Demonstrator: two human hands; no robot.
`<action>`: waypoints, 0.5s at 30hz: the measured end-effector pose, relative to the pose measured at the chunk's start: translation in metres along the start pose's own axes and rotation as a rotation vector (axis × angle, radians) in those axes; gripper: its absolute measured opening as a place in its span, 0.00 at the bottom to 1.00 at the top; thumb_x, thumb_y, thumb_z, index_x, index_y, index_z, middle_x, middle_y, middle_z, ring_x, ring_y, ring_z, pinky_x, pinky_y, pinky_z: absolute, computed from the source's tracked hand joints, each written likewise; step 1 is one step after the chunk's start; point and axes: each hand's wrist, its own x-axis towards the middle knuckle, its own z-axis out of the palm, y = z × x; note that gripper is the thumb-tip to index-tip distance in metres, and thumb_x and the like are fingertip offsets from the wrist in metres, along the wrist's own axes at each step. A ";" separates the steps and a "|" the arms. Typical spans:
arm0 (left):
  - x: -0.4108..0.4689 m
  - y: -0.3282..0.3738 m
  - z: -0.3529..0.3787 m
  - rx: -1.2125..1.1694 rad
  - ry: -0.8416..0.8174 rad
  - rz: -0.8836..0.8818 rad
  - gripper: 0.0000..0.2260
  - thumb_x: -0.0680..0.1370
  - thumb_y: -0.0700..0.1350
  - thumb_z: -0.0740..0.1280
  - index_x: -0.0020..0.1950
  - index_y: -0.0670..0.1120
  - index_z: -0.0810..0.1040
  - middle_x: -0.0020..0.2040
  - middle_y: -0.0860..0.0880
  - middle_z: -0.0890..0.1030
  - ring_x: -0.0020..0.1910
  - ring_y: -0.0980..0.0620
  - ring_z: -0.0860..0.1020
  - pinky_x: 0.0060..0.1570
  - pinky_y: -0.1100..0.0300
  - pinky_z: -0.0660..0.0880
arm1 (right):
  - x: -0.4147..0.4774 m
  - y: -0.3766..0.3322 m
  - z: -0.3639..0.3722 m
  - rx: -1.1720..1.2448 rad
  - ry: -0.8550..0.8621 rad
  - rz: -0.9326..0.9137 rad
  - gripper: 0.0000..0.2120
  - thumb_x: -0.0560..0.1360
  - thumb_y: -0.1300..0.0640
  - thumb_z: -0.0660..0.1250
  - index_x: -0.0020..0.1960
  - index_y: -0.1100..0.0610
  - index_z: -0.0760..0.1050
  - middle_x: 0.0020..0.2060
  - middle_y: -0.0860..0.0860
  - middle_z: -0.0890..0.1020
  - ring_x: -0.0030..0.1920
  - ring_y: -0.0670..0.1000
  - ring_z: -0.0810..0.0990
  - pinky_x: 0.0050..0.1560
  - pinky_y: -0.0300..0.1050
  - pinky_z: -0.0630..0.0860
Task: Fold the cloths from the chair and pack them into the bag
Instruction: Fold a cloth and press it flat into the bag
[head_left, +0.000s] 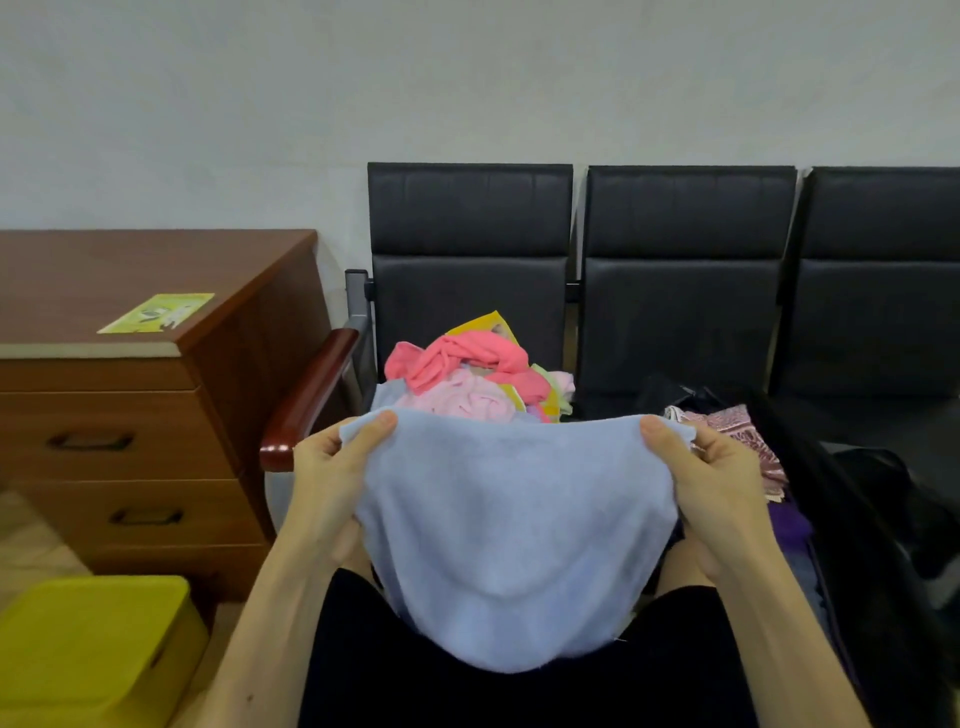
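Against grey wall (467, 78), black chairs (470, 218); wooden cabinet (130, 410)

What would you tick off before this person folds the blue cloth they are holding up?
1. Left hand pinches one top corner of the blue cloth: ok.
2. Right hand pinches the other top corner: ok.
3. Cloth hangs spread, without twist: ok.
4. Cloth free of the pile on the chair: cannot tell, its top edge hides the pile's front.
5. Bag open: ok.
6. Room left in the bag: cannot tell.
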 end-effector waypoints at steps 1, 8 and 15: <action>-0.001 -0.002 0.004 -0.007 -0.004 0.000 0.10 0.77 0.47 0.72 0.47 0.39 0.83 0.42 0.42 0.85 0.43 0.48 0.82 0.45 0.51 0.79 | -0.006 0.000 0.005 0.003 -0.014 0.000 0.07 0.77 0.59 0.70 0.45 0.62 0.82 0.38 0.61 0.84 0.40 0.54 0.80 0.40 0.47 0.77; -0.035 0.000 0.062 -0.043 -0.185 0.066 0.20 0.77 0.46 0.72 0.35 0.32 0.72 0.33 0.43 0.72 0.36 0.50 0.71 0.40 0.53 0.71 | -0.033 0.003 0.040 0.059 -0.145 -0.037 0.06 0.76 0.59 0.71 0.44 0.61 0.84 0.36 0.64 0.83 0.36 0.52 0.77 0.33 0.45 0.73; -0.046 -0.006 0.089 0.106 -0.214 0.120 0.09 0.78 0.48 0.71 0.44 0.45 0.86 0.40 0.46 0.86 0.44 0.48 0.85 0.46 0.48 0.83 | -0.033 0.005 0.054 -0.045 -0.144 -0.135 0.10 0.76 0.61 0.71 0.41 0.69 0.80 0.35 0.66 0.82 0.37 0.64 0.81 0.39 0.56 0.81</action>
